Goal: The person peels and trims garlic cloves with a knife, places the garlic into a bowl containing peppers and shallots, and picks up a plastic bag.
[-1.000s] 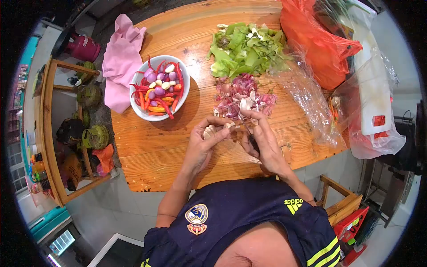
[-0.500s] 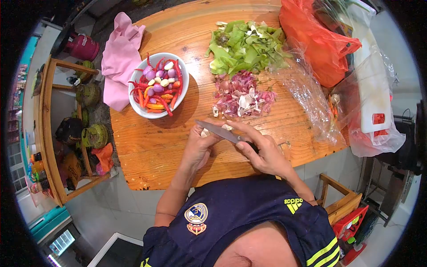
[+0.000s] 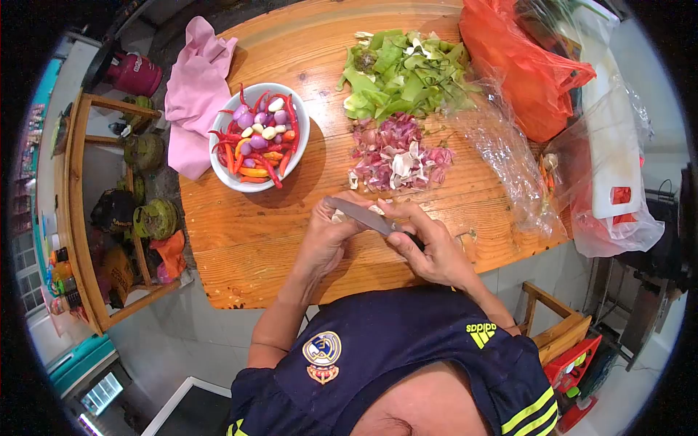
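My left hand (image 3: 327, 236) is closed around a small whitish garlic clove (image 3: 339, 216), partly hidden by the blade. In my right hand (image 3: 429, 251) is a knife (image 3: 360, 214) with a dark handle, its blade lying across the clove and the left fingertips. A pale bit of peel (image 3: 376, 209) shows by the right index finger. Just beyond the hands lies a heap of purple shallot skins and white garlic skins (image 3: 403, 163). To the left, a white bowl (image 3: 304, 149) holds red and orange chillies, purple shallots and peeled garlic cloves.
Green trimmings (image 3: 407, 73) are piled at the back of the wooden table (image 3: 247, 254). A pink cloth (image 3: 195, 94) lies by the bowl. On the right are a clear plastic bag (image 3: 509, 167), an orange plastic bag (image 3: 512, 73) and a white cutting board (image 3: 611, 145).
The knife blade has shifted slightly to the right, and the right fingers have parted a little from the left hand. Both hands keep their hold.
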Demonstrator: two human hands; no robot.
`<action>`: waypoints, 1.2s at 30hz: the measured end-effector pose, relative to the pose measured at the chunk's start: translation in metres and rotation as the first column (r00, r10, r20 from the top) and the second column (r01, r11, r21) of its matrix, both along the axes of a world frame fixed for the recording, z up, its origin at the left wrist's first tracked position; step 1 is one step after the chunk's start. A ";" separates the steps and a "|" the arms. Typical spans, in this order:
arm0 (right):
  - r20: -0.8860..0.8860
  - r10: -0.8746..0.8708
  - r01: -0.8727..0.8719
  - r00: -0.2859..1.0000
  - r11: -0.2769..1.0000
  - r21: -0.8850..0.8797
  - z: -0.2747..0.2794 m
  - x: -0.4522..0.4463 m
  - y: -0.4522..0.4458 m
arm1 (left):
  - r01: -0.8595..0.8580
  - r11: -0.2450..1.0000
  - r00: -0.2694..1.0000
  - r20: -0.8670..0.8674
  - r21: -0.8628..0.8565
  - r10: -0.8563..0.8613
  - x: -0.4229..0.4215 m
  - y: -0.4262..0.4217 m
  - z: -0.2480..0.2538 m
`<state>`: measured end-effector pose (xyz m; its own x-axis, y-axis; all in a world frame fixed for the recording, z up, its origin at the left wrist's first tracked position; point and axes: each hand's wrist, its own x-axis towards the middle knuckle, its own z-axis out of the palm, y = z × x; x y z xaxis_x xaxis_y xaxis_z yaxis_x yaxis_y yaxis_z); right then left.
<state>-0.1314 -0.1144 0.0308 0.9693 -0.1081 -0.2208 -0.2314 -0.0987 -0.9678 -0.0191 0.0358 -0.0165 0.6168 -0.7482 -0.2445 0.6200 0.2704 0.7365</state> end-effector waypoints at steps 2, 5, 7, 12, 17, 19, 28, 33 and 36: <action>0.002 -0.018 0.018 1.000 1.000 0.018 -0.002 0.000 0.002 | 0.007 1.000 1.000 -0.008 -0.017 -0.007 -0.001 0.000 -0.001; 0.011 -0.047 0.047 0.999 0.999 -0.003 -0.006 -0.001 0.004 | 0.017 1.000 1.000 -0.002 0.024 -0.017 -0.002 -0.003 0.005; 0.018 -0.057 0.057 0.998 0.998 -0.011 -0.008 0.000 0.004 | 0.039 0.999 0.999 -0.018 0.034 -0.039 -0.003 -0.001 0.001; 0.033 -0.068 0.067 0.997 0.998 0.017 -0.015 0.000 0.004 | 0.072 0.995 0.997 -0.020 0.075 -0.071 -0.003 -0.003 0.002; 0.067 -0.070 0.056 0.995 0.980 0.190 -0.021 0.000 0.006 | 0.110 0.982 0.994 -0.042 0.157 -0.105 -0.002 0.001 0.006; 0.047 -0.048 0.025 0.998 0.911 0.412 -0.019 0.000 0.003 | 0.170 0.985 0.979 -0.119 0.040 -0.165 0.003 0.006 0.006; -0.107 0.049 0.043 0.993 0.695 0.717 -0.005 0.000 -0.012 | 0.207 0.977 0.944 -0.272 0.044 -0.188 0.006 0.010 0.001; -0.038 0.027 0.004 0.999 0.755 0.656 -0.012 0.001 -0.003 | 0.174 0.977 0.974 -0.169 0.123 -0.152 0.005 0.010 0.003; -0.023 0.063 -0.032 0.998 0.750 0.660 -0.014 -0.001 -0.002 | 0.198 0.973 0.979 -0.062 0.116 -0.192 0.004 0.010 0.001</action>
<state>-0.1327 -0.1167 0.0171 0.9576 0.1250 -0.2595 -0.2847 0.5482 -0.7864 -0.0154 0.0458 -0.0155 0.4464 -0.8160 -0.3671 0.6890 0.0517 0.7229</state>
